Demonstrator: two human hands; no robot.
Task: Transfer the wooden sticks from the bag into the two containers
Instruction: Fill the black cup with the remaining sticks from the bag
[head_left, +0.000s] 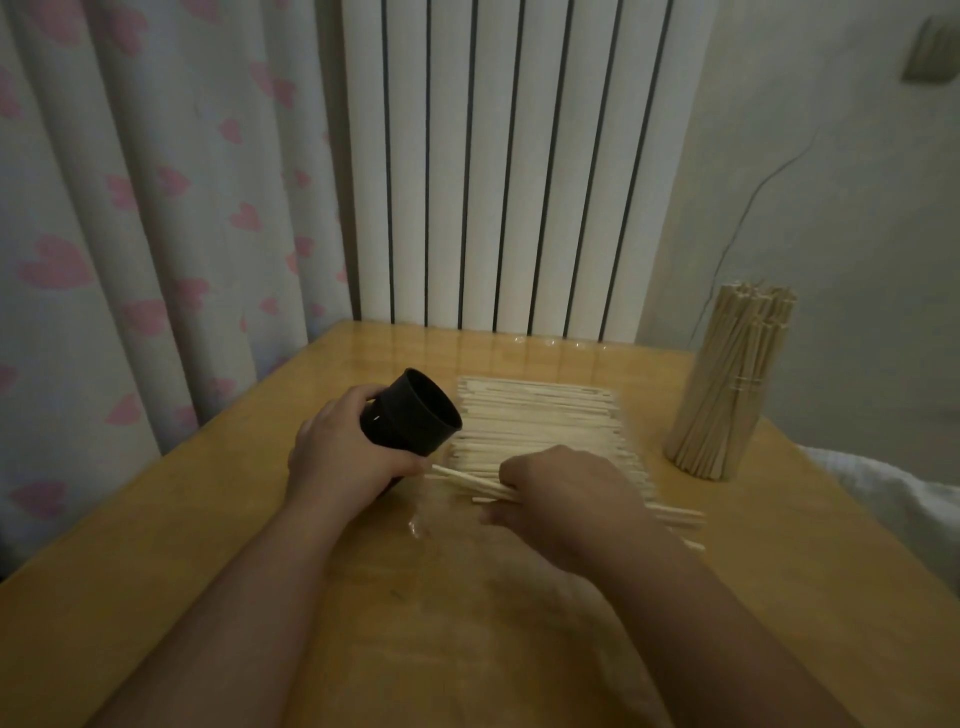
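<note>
The fingers (511, 470) of our right hand (566, 499) are curled down and pinch a small bunch of sticks (467, 480). Its free ends poke out leftward past the knuckles, toward the other hand. Our left hand (343, 457) has its fingers wrapped round a black container (415, 421), held off the table (779, 597) and tipped so that its open mouth faces up and to the right, just above those stick ends.

Under and beyond the right fingers lies the pile of wooden sticks (540, 415), flat on the table. Something glossy shows by the thumb; it may be the bag, but we cannot tell. Well to the right of the right fingers stands a second container (727, 395), upright and crammed with sticks.

We judge that one container is full and the black container is the one now being loaded: a bunch is gathered but not yet in. Next, we think, the bunch needs lifting clear of the pile, its ends evening up, and aiming into the tipped mouth. The left fingers should hold the black container firm so nothing spills.
</note>
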